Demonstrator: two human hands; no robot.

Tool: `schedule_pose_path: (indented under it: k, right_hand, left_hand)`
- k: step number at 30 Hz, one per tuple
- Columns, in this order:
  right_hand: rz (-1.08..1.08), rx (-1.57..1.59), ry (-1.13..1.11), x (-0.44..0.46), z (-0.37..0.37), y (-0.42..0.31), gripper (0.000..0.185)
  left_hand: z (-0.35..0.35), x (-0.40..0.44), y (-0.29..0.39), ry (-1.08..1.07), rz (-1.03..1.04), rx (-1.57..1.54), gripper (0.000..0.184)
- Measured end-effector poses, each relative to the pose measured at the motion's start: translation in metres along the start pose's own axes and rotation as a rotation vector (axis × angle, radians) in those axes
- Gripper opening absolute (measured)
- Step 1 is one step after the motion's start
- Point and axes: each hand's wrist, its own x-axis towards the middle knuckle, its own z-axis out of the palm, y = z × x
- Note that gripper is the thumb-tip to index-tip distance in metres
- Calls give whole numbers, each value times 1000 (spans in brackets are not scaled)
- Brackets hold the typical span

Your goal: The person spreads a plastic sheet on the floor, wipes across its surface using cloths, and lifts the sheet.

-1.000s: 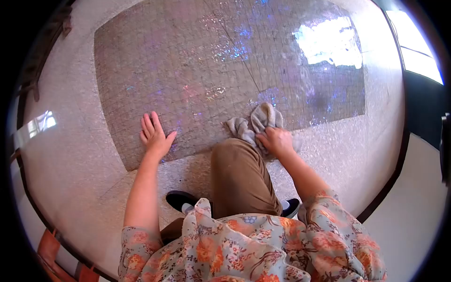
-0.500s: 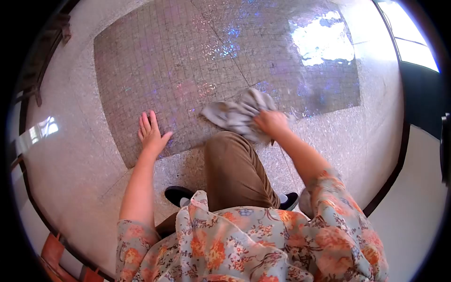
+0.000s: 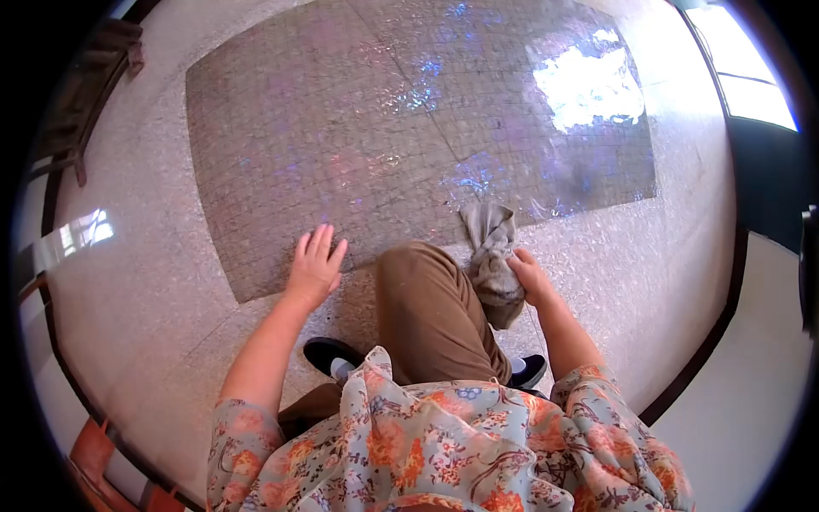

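Observation:
A grey-brown sheet with a grid pattern and shiny coloured glints (image 3: 341, 111) lies flat on the pale speckled floor. My right hand (image 3: 531, 275) grips a bunched grey cloth (image 3: 492, 256), just right of my bent knee. The far end of the cloth reaches the sheet's near edge. Over the sheet's near left edge, my left hand (image 3: 316, 271) has its fingers stretched out and holds nothing. Whether its palm presses on the sheet or hovers slightly above, I cannot tell.
My brown-trousered knee (image 3: 431, 299) rises between my hands. Dark wooden furniture (image 3: 85, 94) stands at the upper left, and a reddish-brown chair (image 3: 94, 452) at the lower left. A dark panel (image 3: 772, 179) and a white surface (image 3: 759, 341) border the right side.
My right hand has drawn the cloth back toward me, off most of the sheet and beside my knee. My left hand has shifted right and a little nearer to me.

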Motion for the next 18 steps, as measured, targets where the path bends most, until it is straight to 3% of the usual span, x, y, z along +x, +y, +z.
schedule_pose_path:
  k: [2, 8, 11, 15, 17, 18]
  right_hand:
    - [-26, 327, -180, 2, 7, -12, 35]
    - [-141, 168, -157, 4, 15, -9, 34]
    - [-111, 112, -123, -1, 12, -17, 36]
    - [-4, 149, -193, -5, -6, -26, 31]
    - [-9, 157, -203, -16, -20, -37, 27]
    - [-54, 195, -240, -19, -32, -40, 24]
  left_hand:
    - [11, 0, 2, 22, 37, 55, 69]
    - [32, 4, 8, 240, 117, 179, 40]
    - [35, 12, 16, 339, 77, 234, 35]
    - [13, 27, 18, 301, 0, 183, 18]
    - [-5, 43, 13, 51, -90, -6, 5]
    - [-12, 50, 13, 184, -18, 33, 5]
